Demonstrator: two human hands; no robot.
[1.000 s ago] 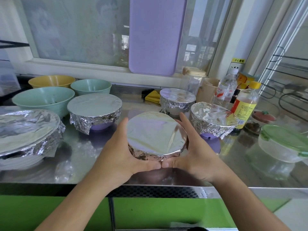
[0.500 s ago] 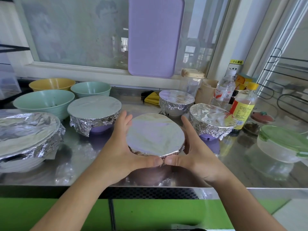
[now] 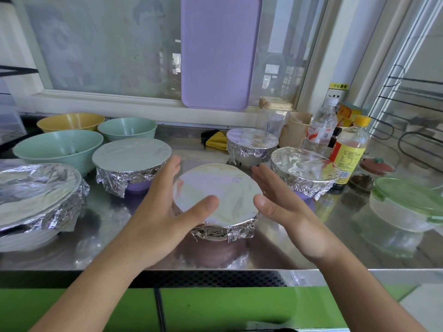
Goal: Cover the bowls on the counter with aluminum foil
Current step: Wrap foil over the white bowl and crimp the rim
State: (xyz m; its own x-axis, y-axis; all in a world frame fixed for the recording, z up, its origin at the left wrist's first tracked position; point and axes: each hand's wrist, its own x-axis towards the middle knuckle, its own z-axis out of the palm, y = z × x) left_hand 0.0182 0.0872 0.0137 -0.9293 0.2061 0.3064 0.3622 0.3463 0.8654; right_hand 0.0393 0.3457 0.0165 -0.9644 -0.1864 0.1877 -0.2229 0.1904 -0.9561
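At the far left of the steel surface (image 3: 275,250) sits a foil-wrapped dish (image 3: 36,195), with uncovered green bowls (image 3: 57,149) behind it. Your left hand (image 3: 158,212), fingers straight and relaxed, flanks the foil-covered bowl (image 3: 215,197) at centre front, thumb over its top. Your right hand (image 3: 287,207) hovers flat beside its right rim, gripping nothing.

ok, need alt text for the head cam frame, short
Two open hands, left hand and right hand, flank a foil-covered bowl at the front of a steel counter. Four more foil-covered bowls stand around it, and three uncovered bowls, two green and one yellow, stand at the back left.
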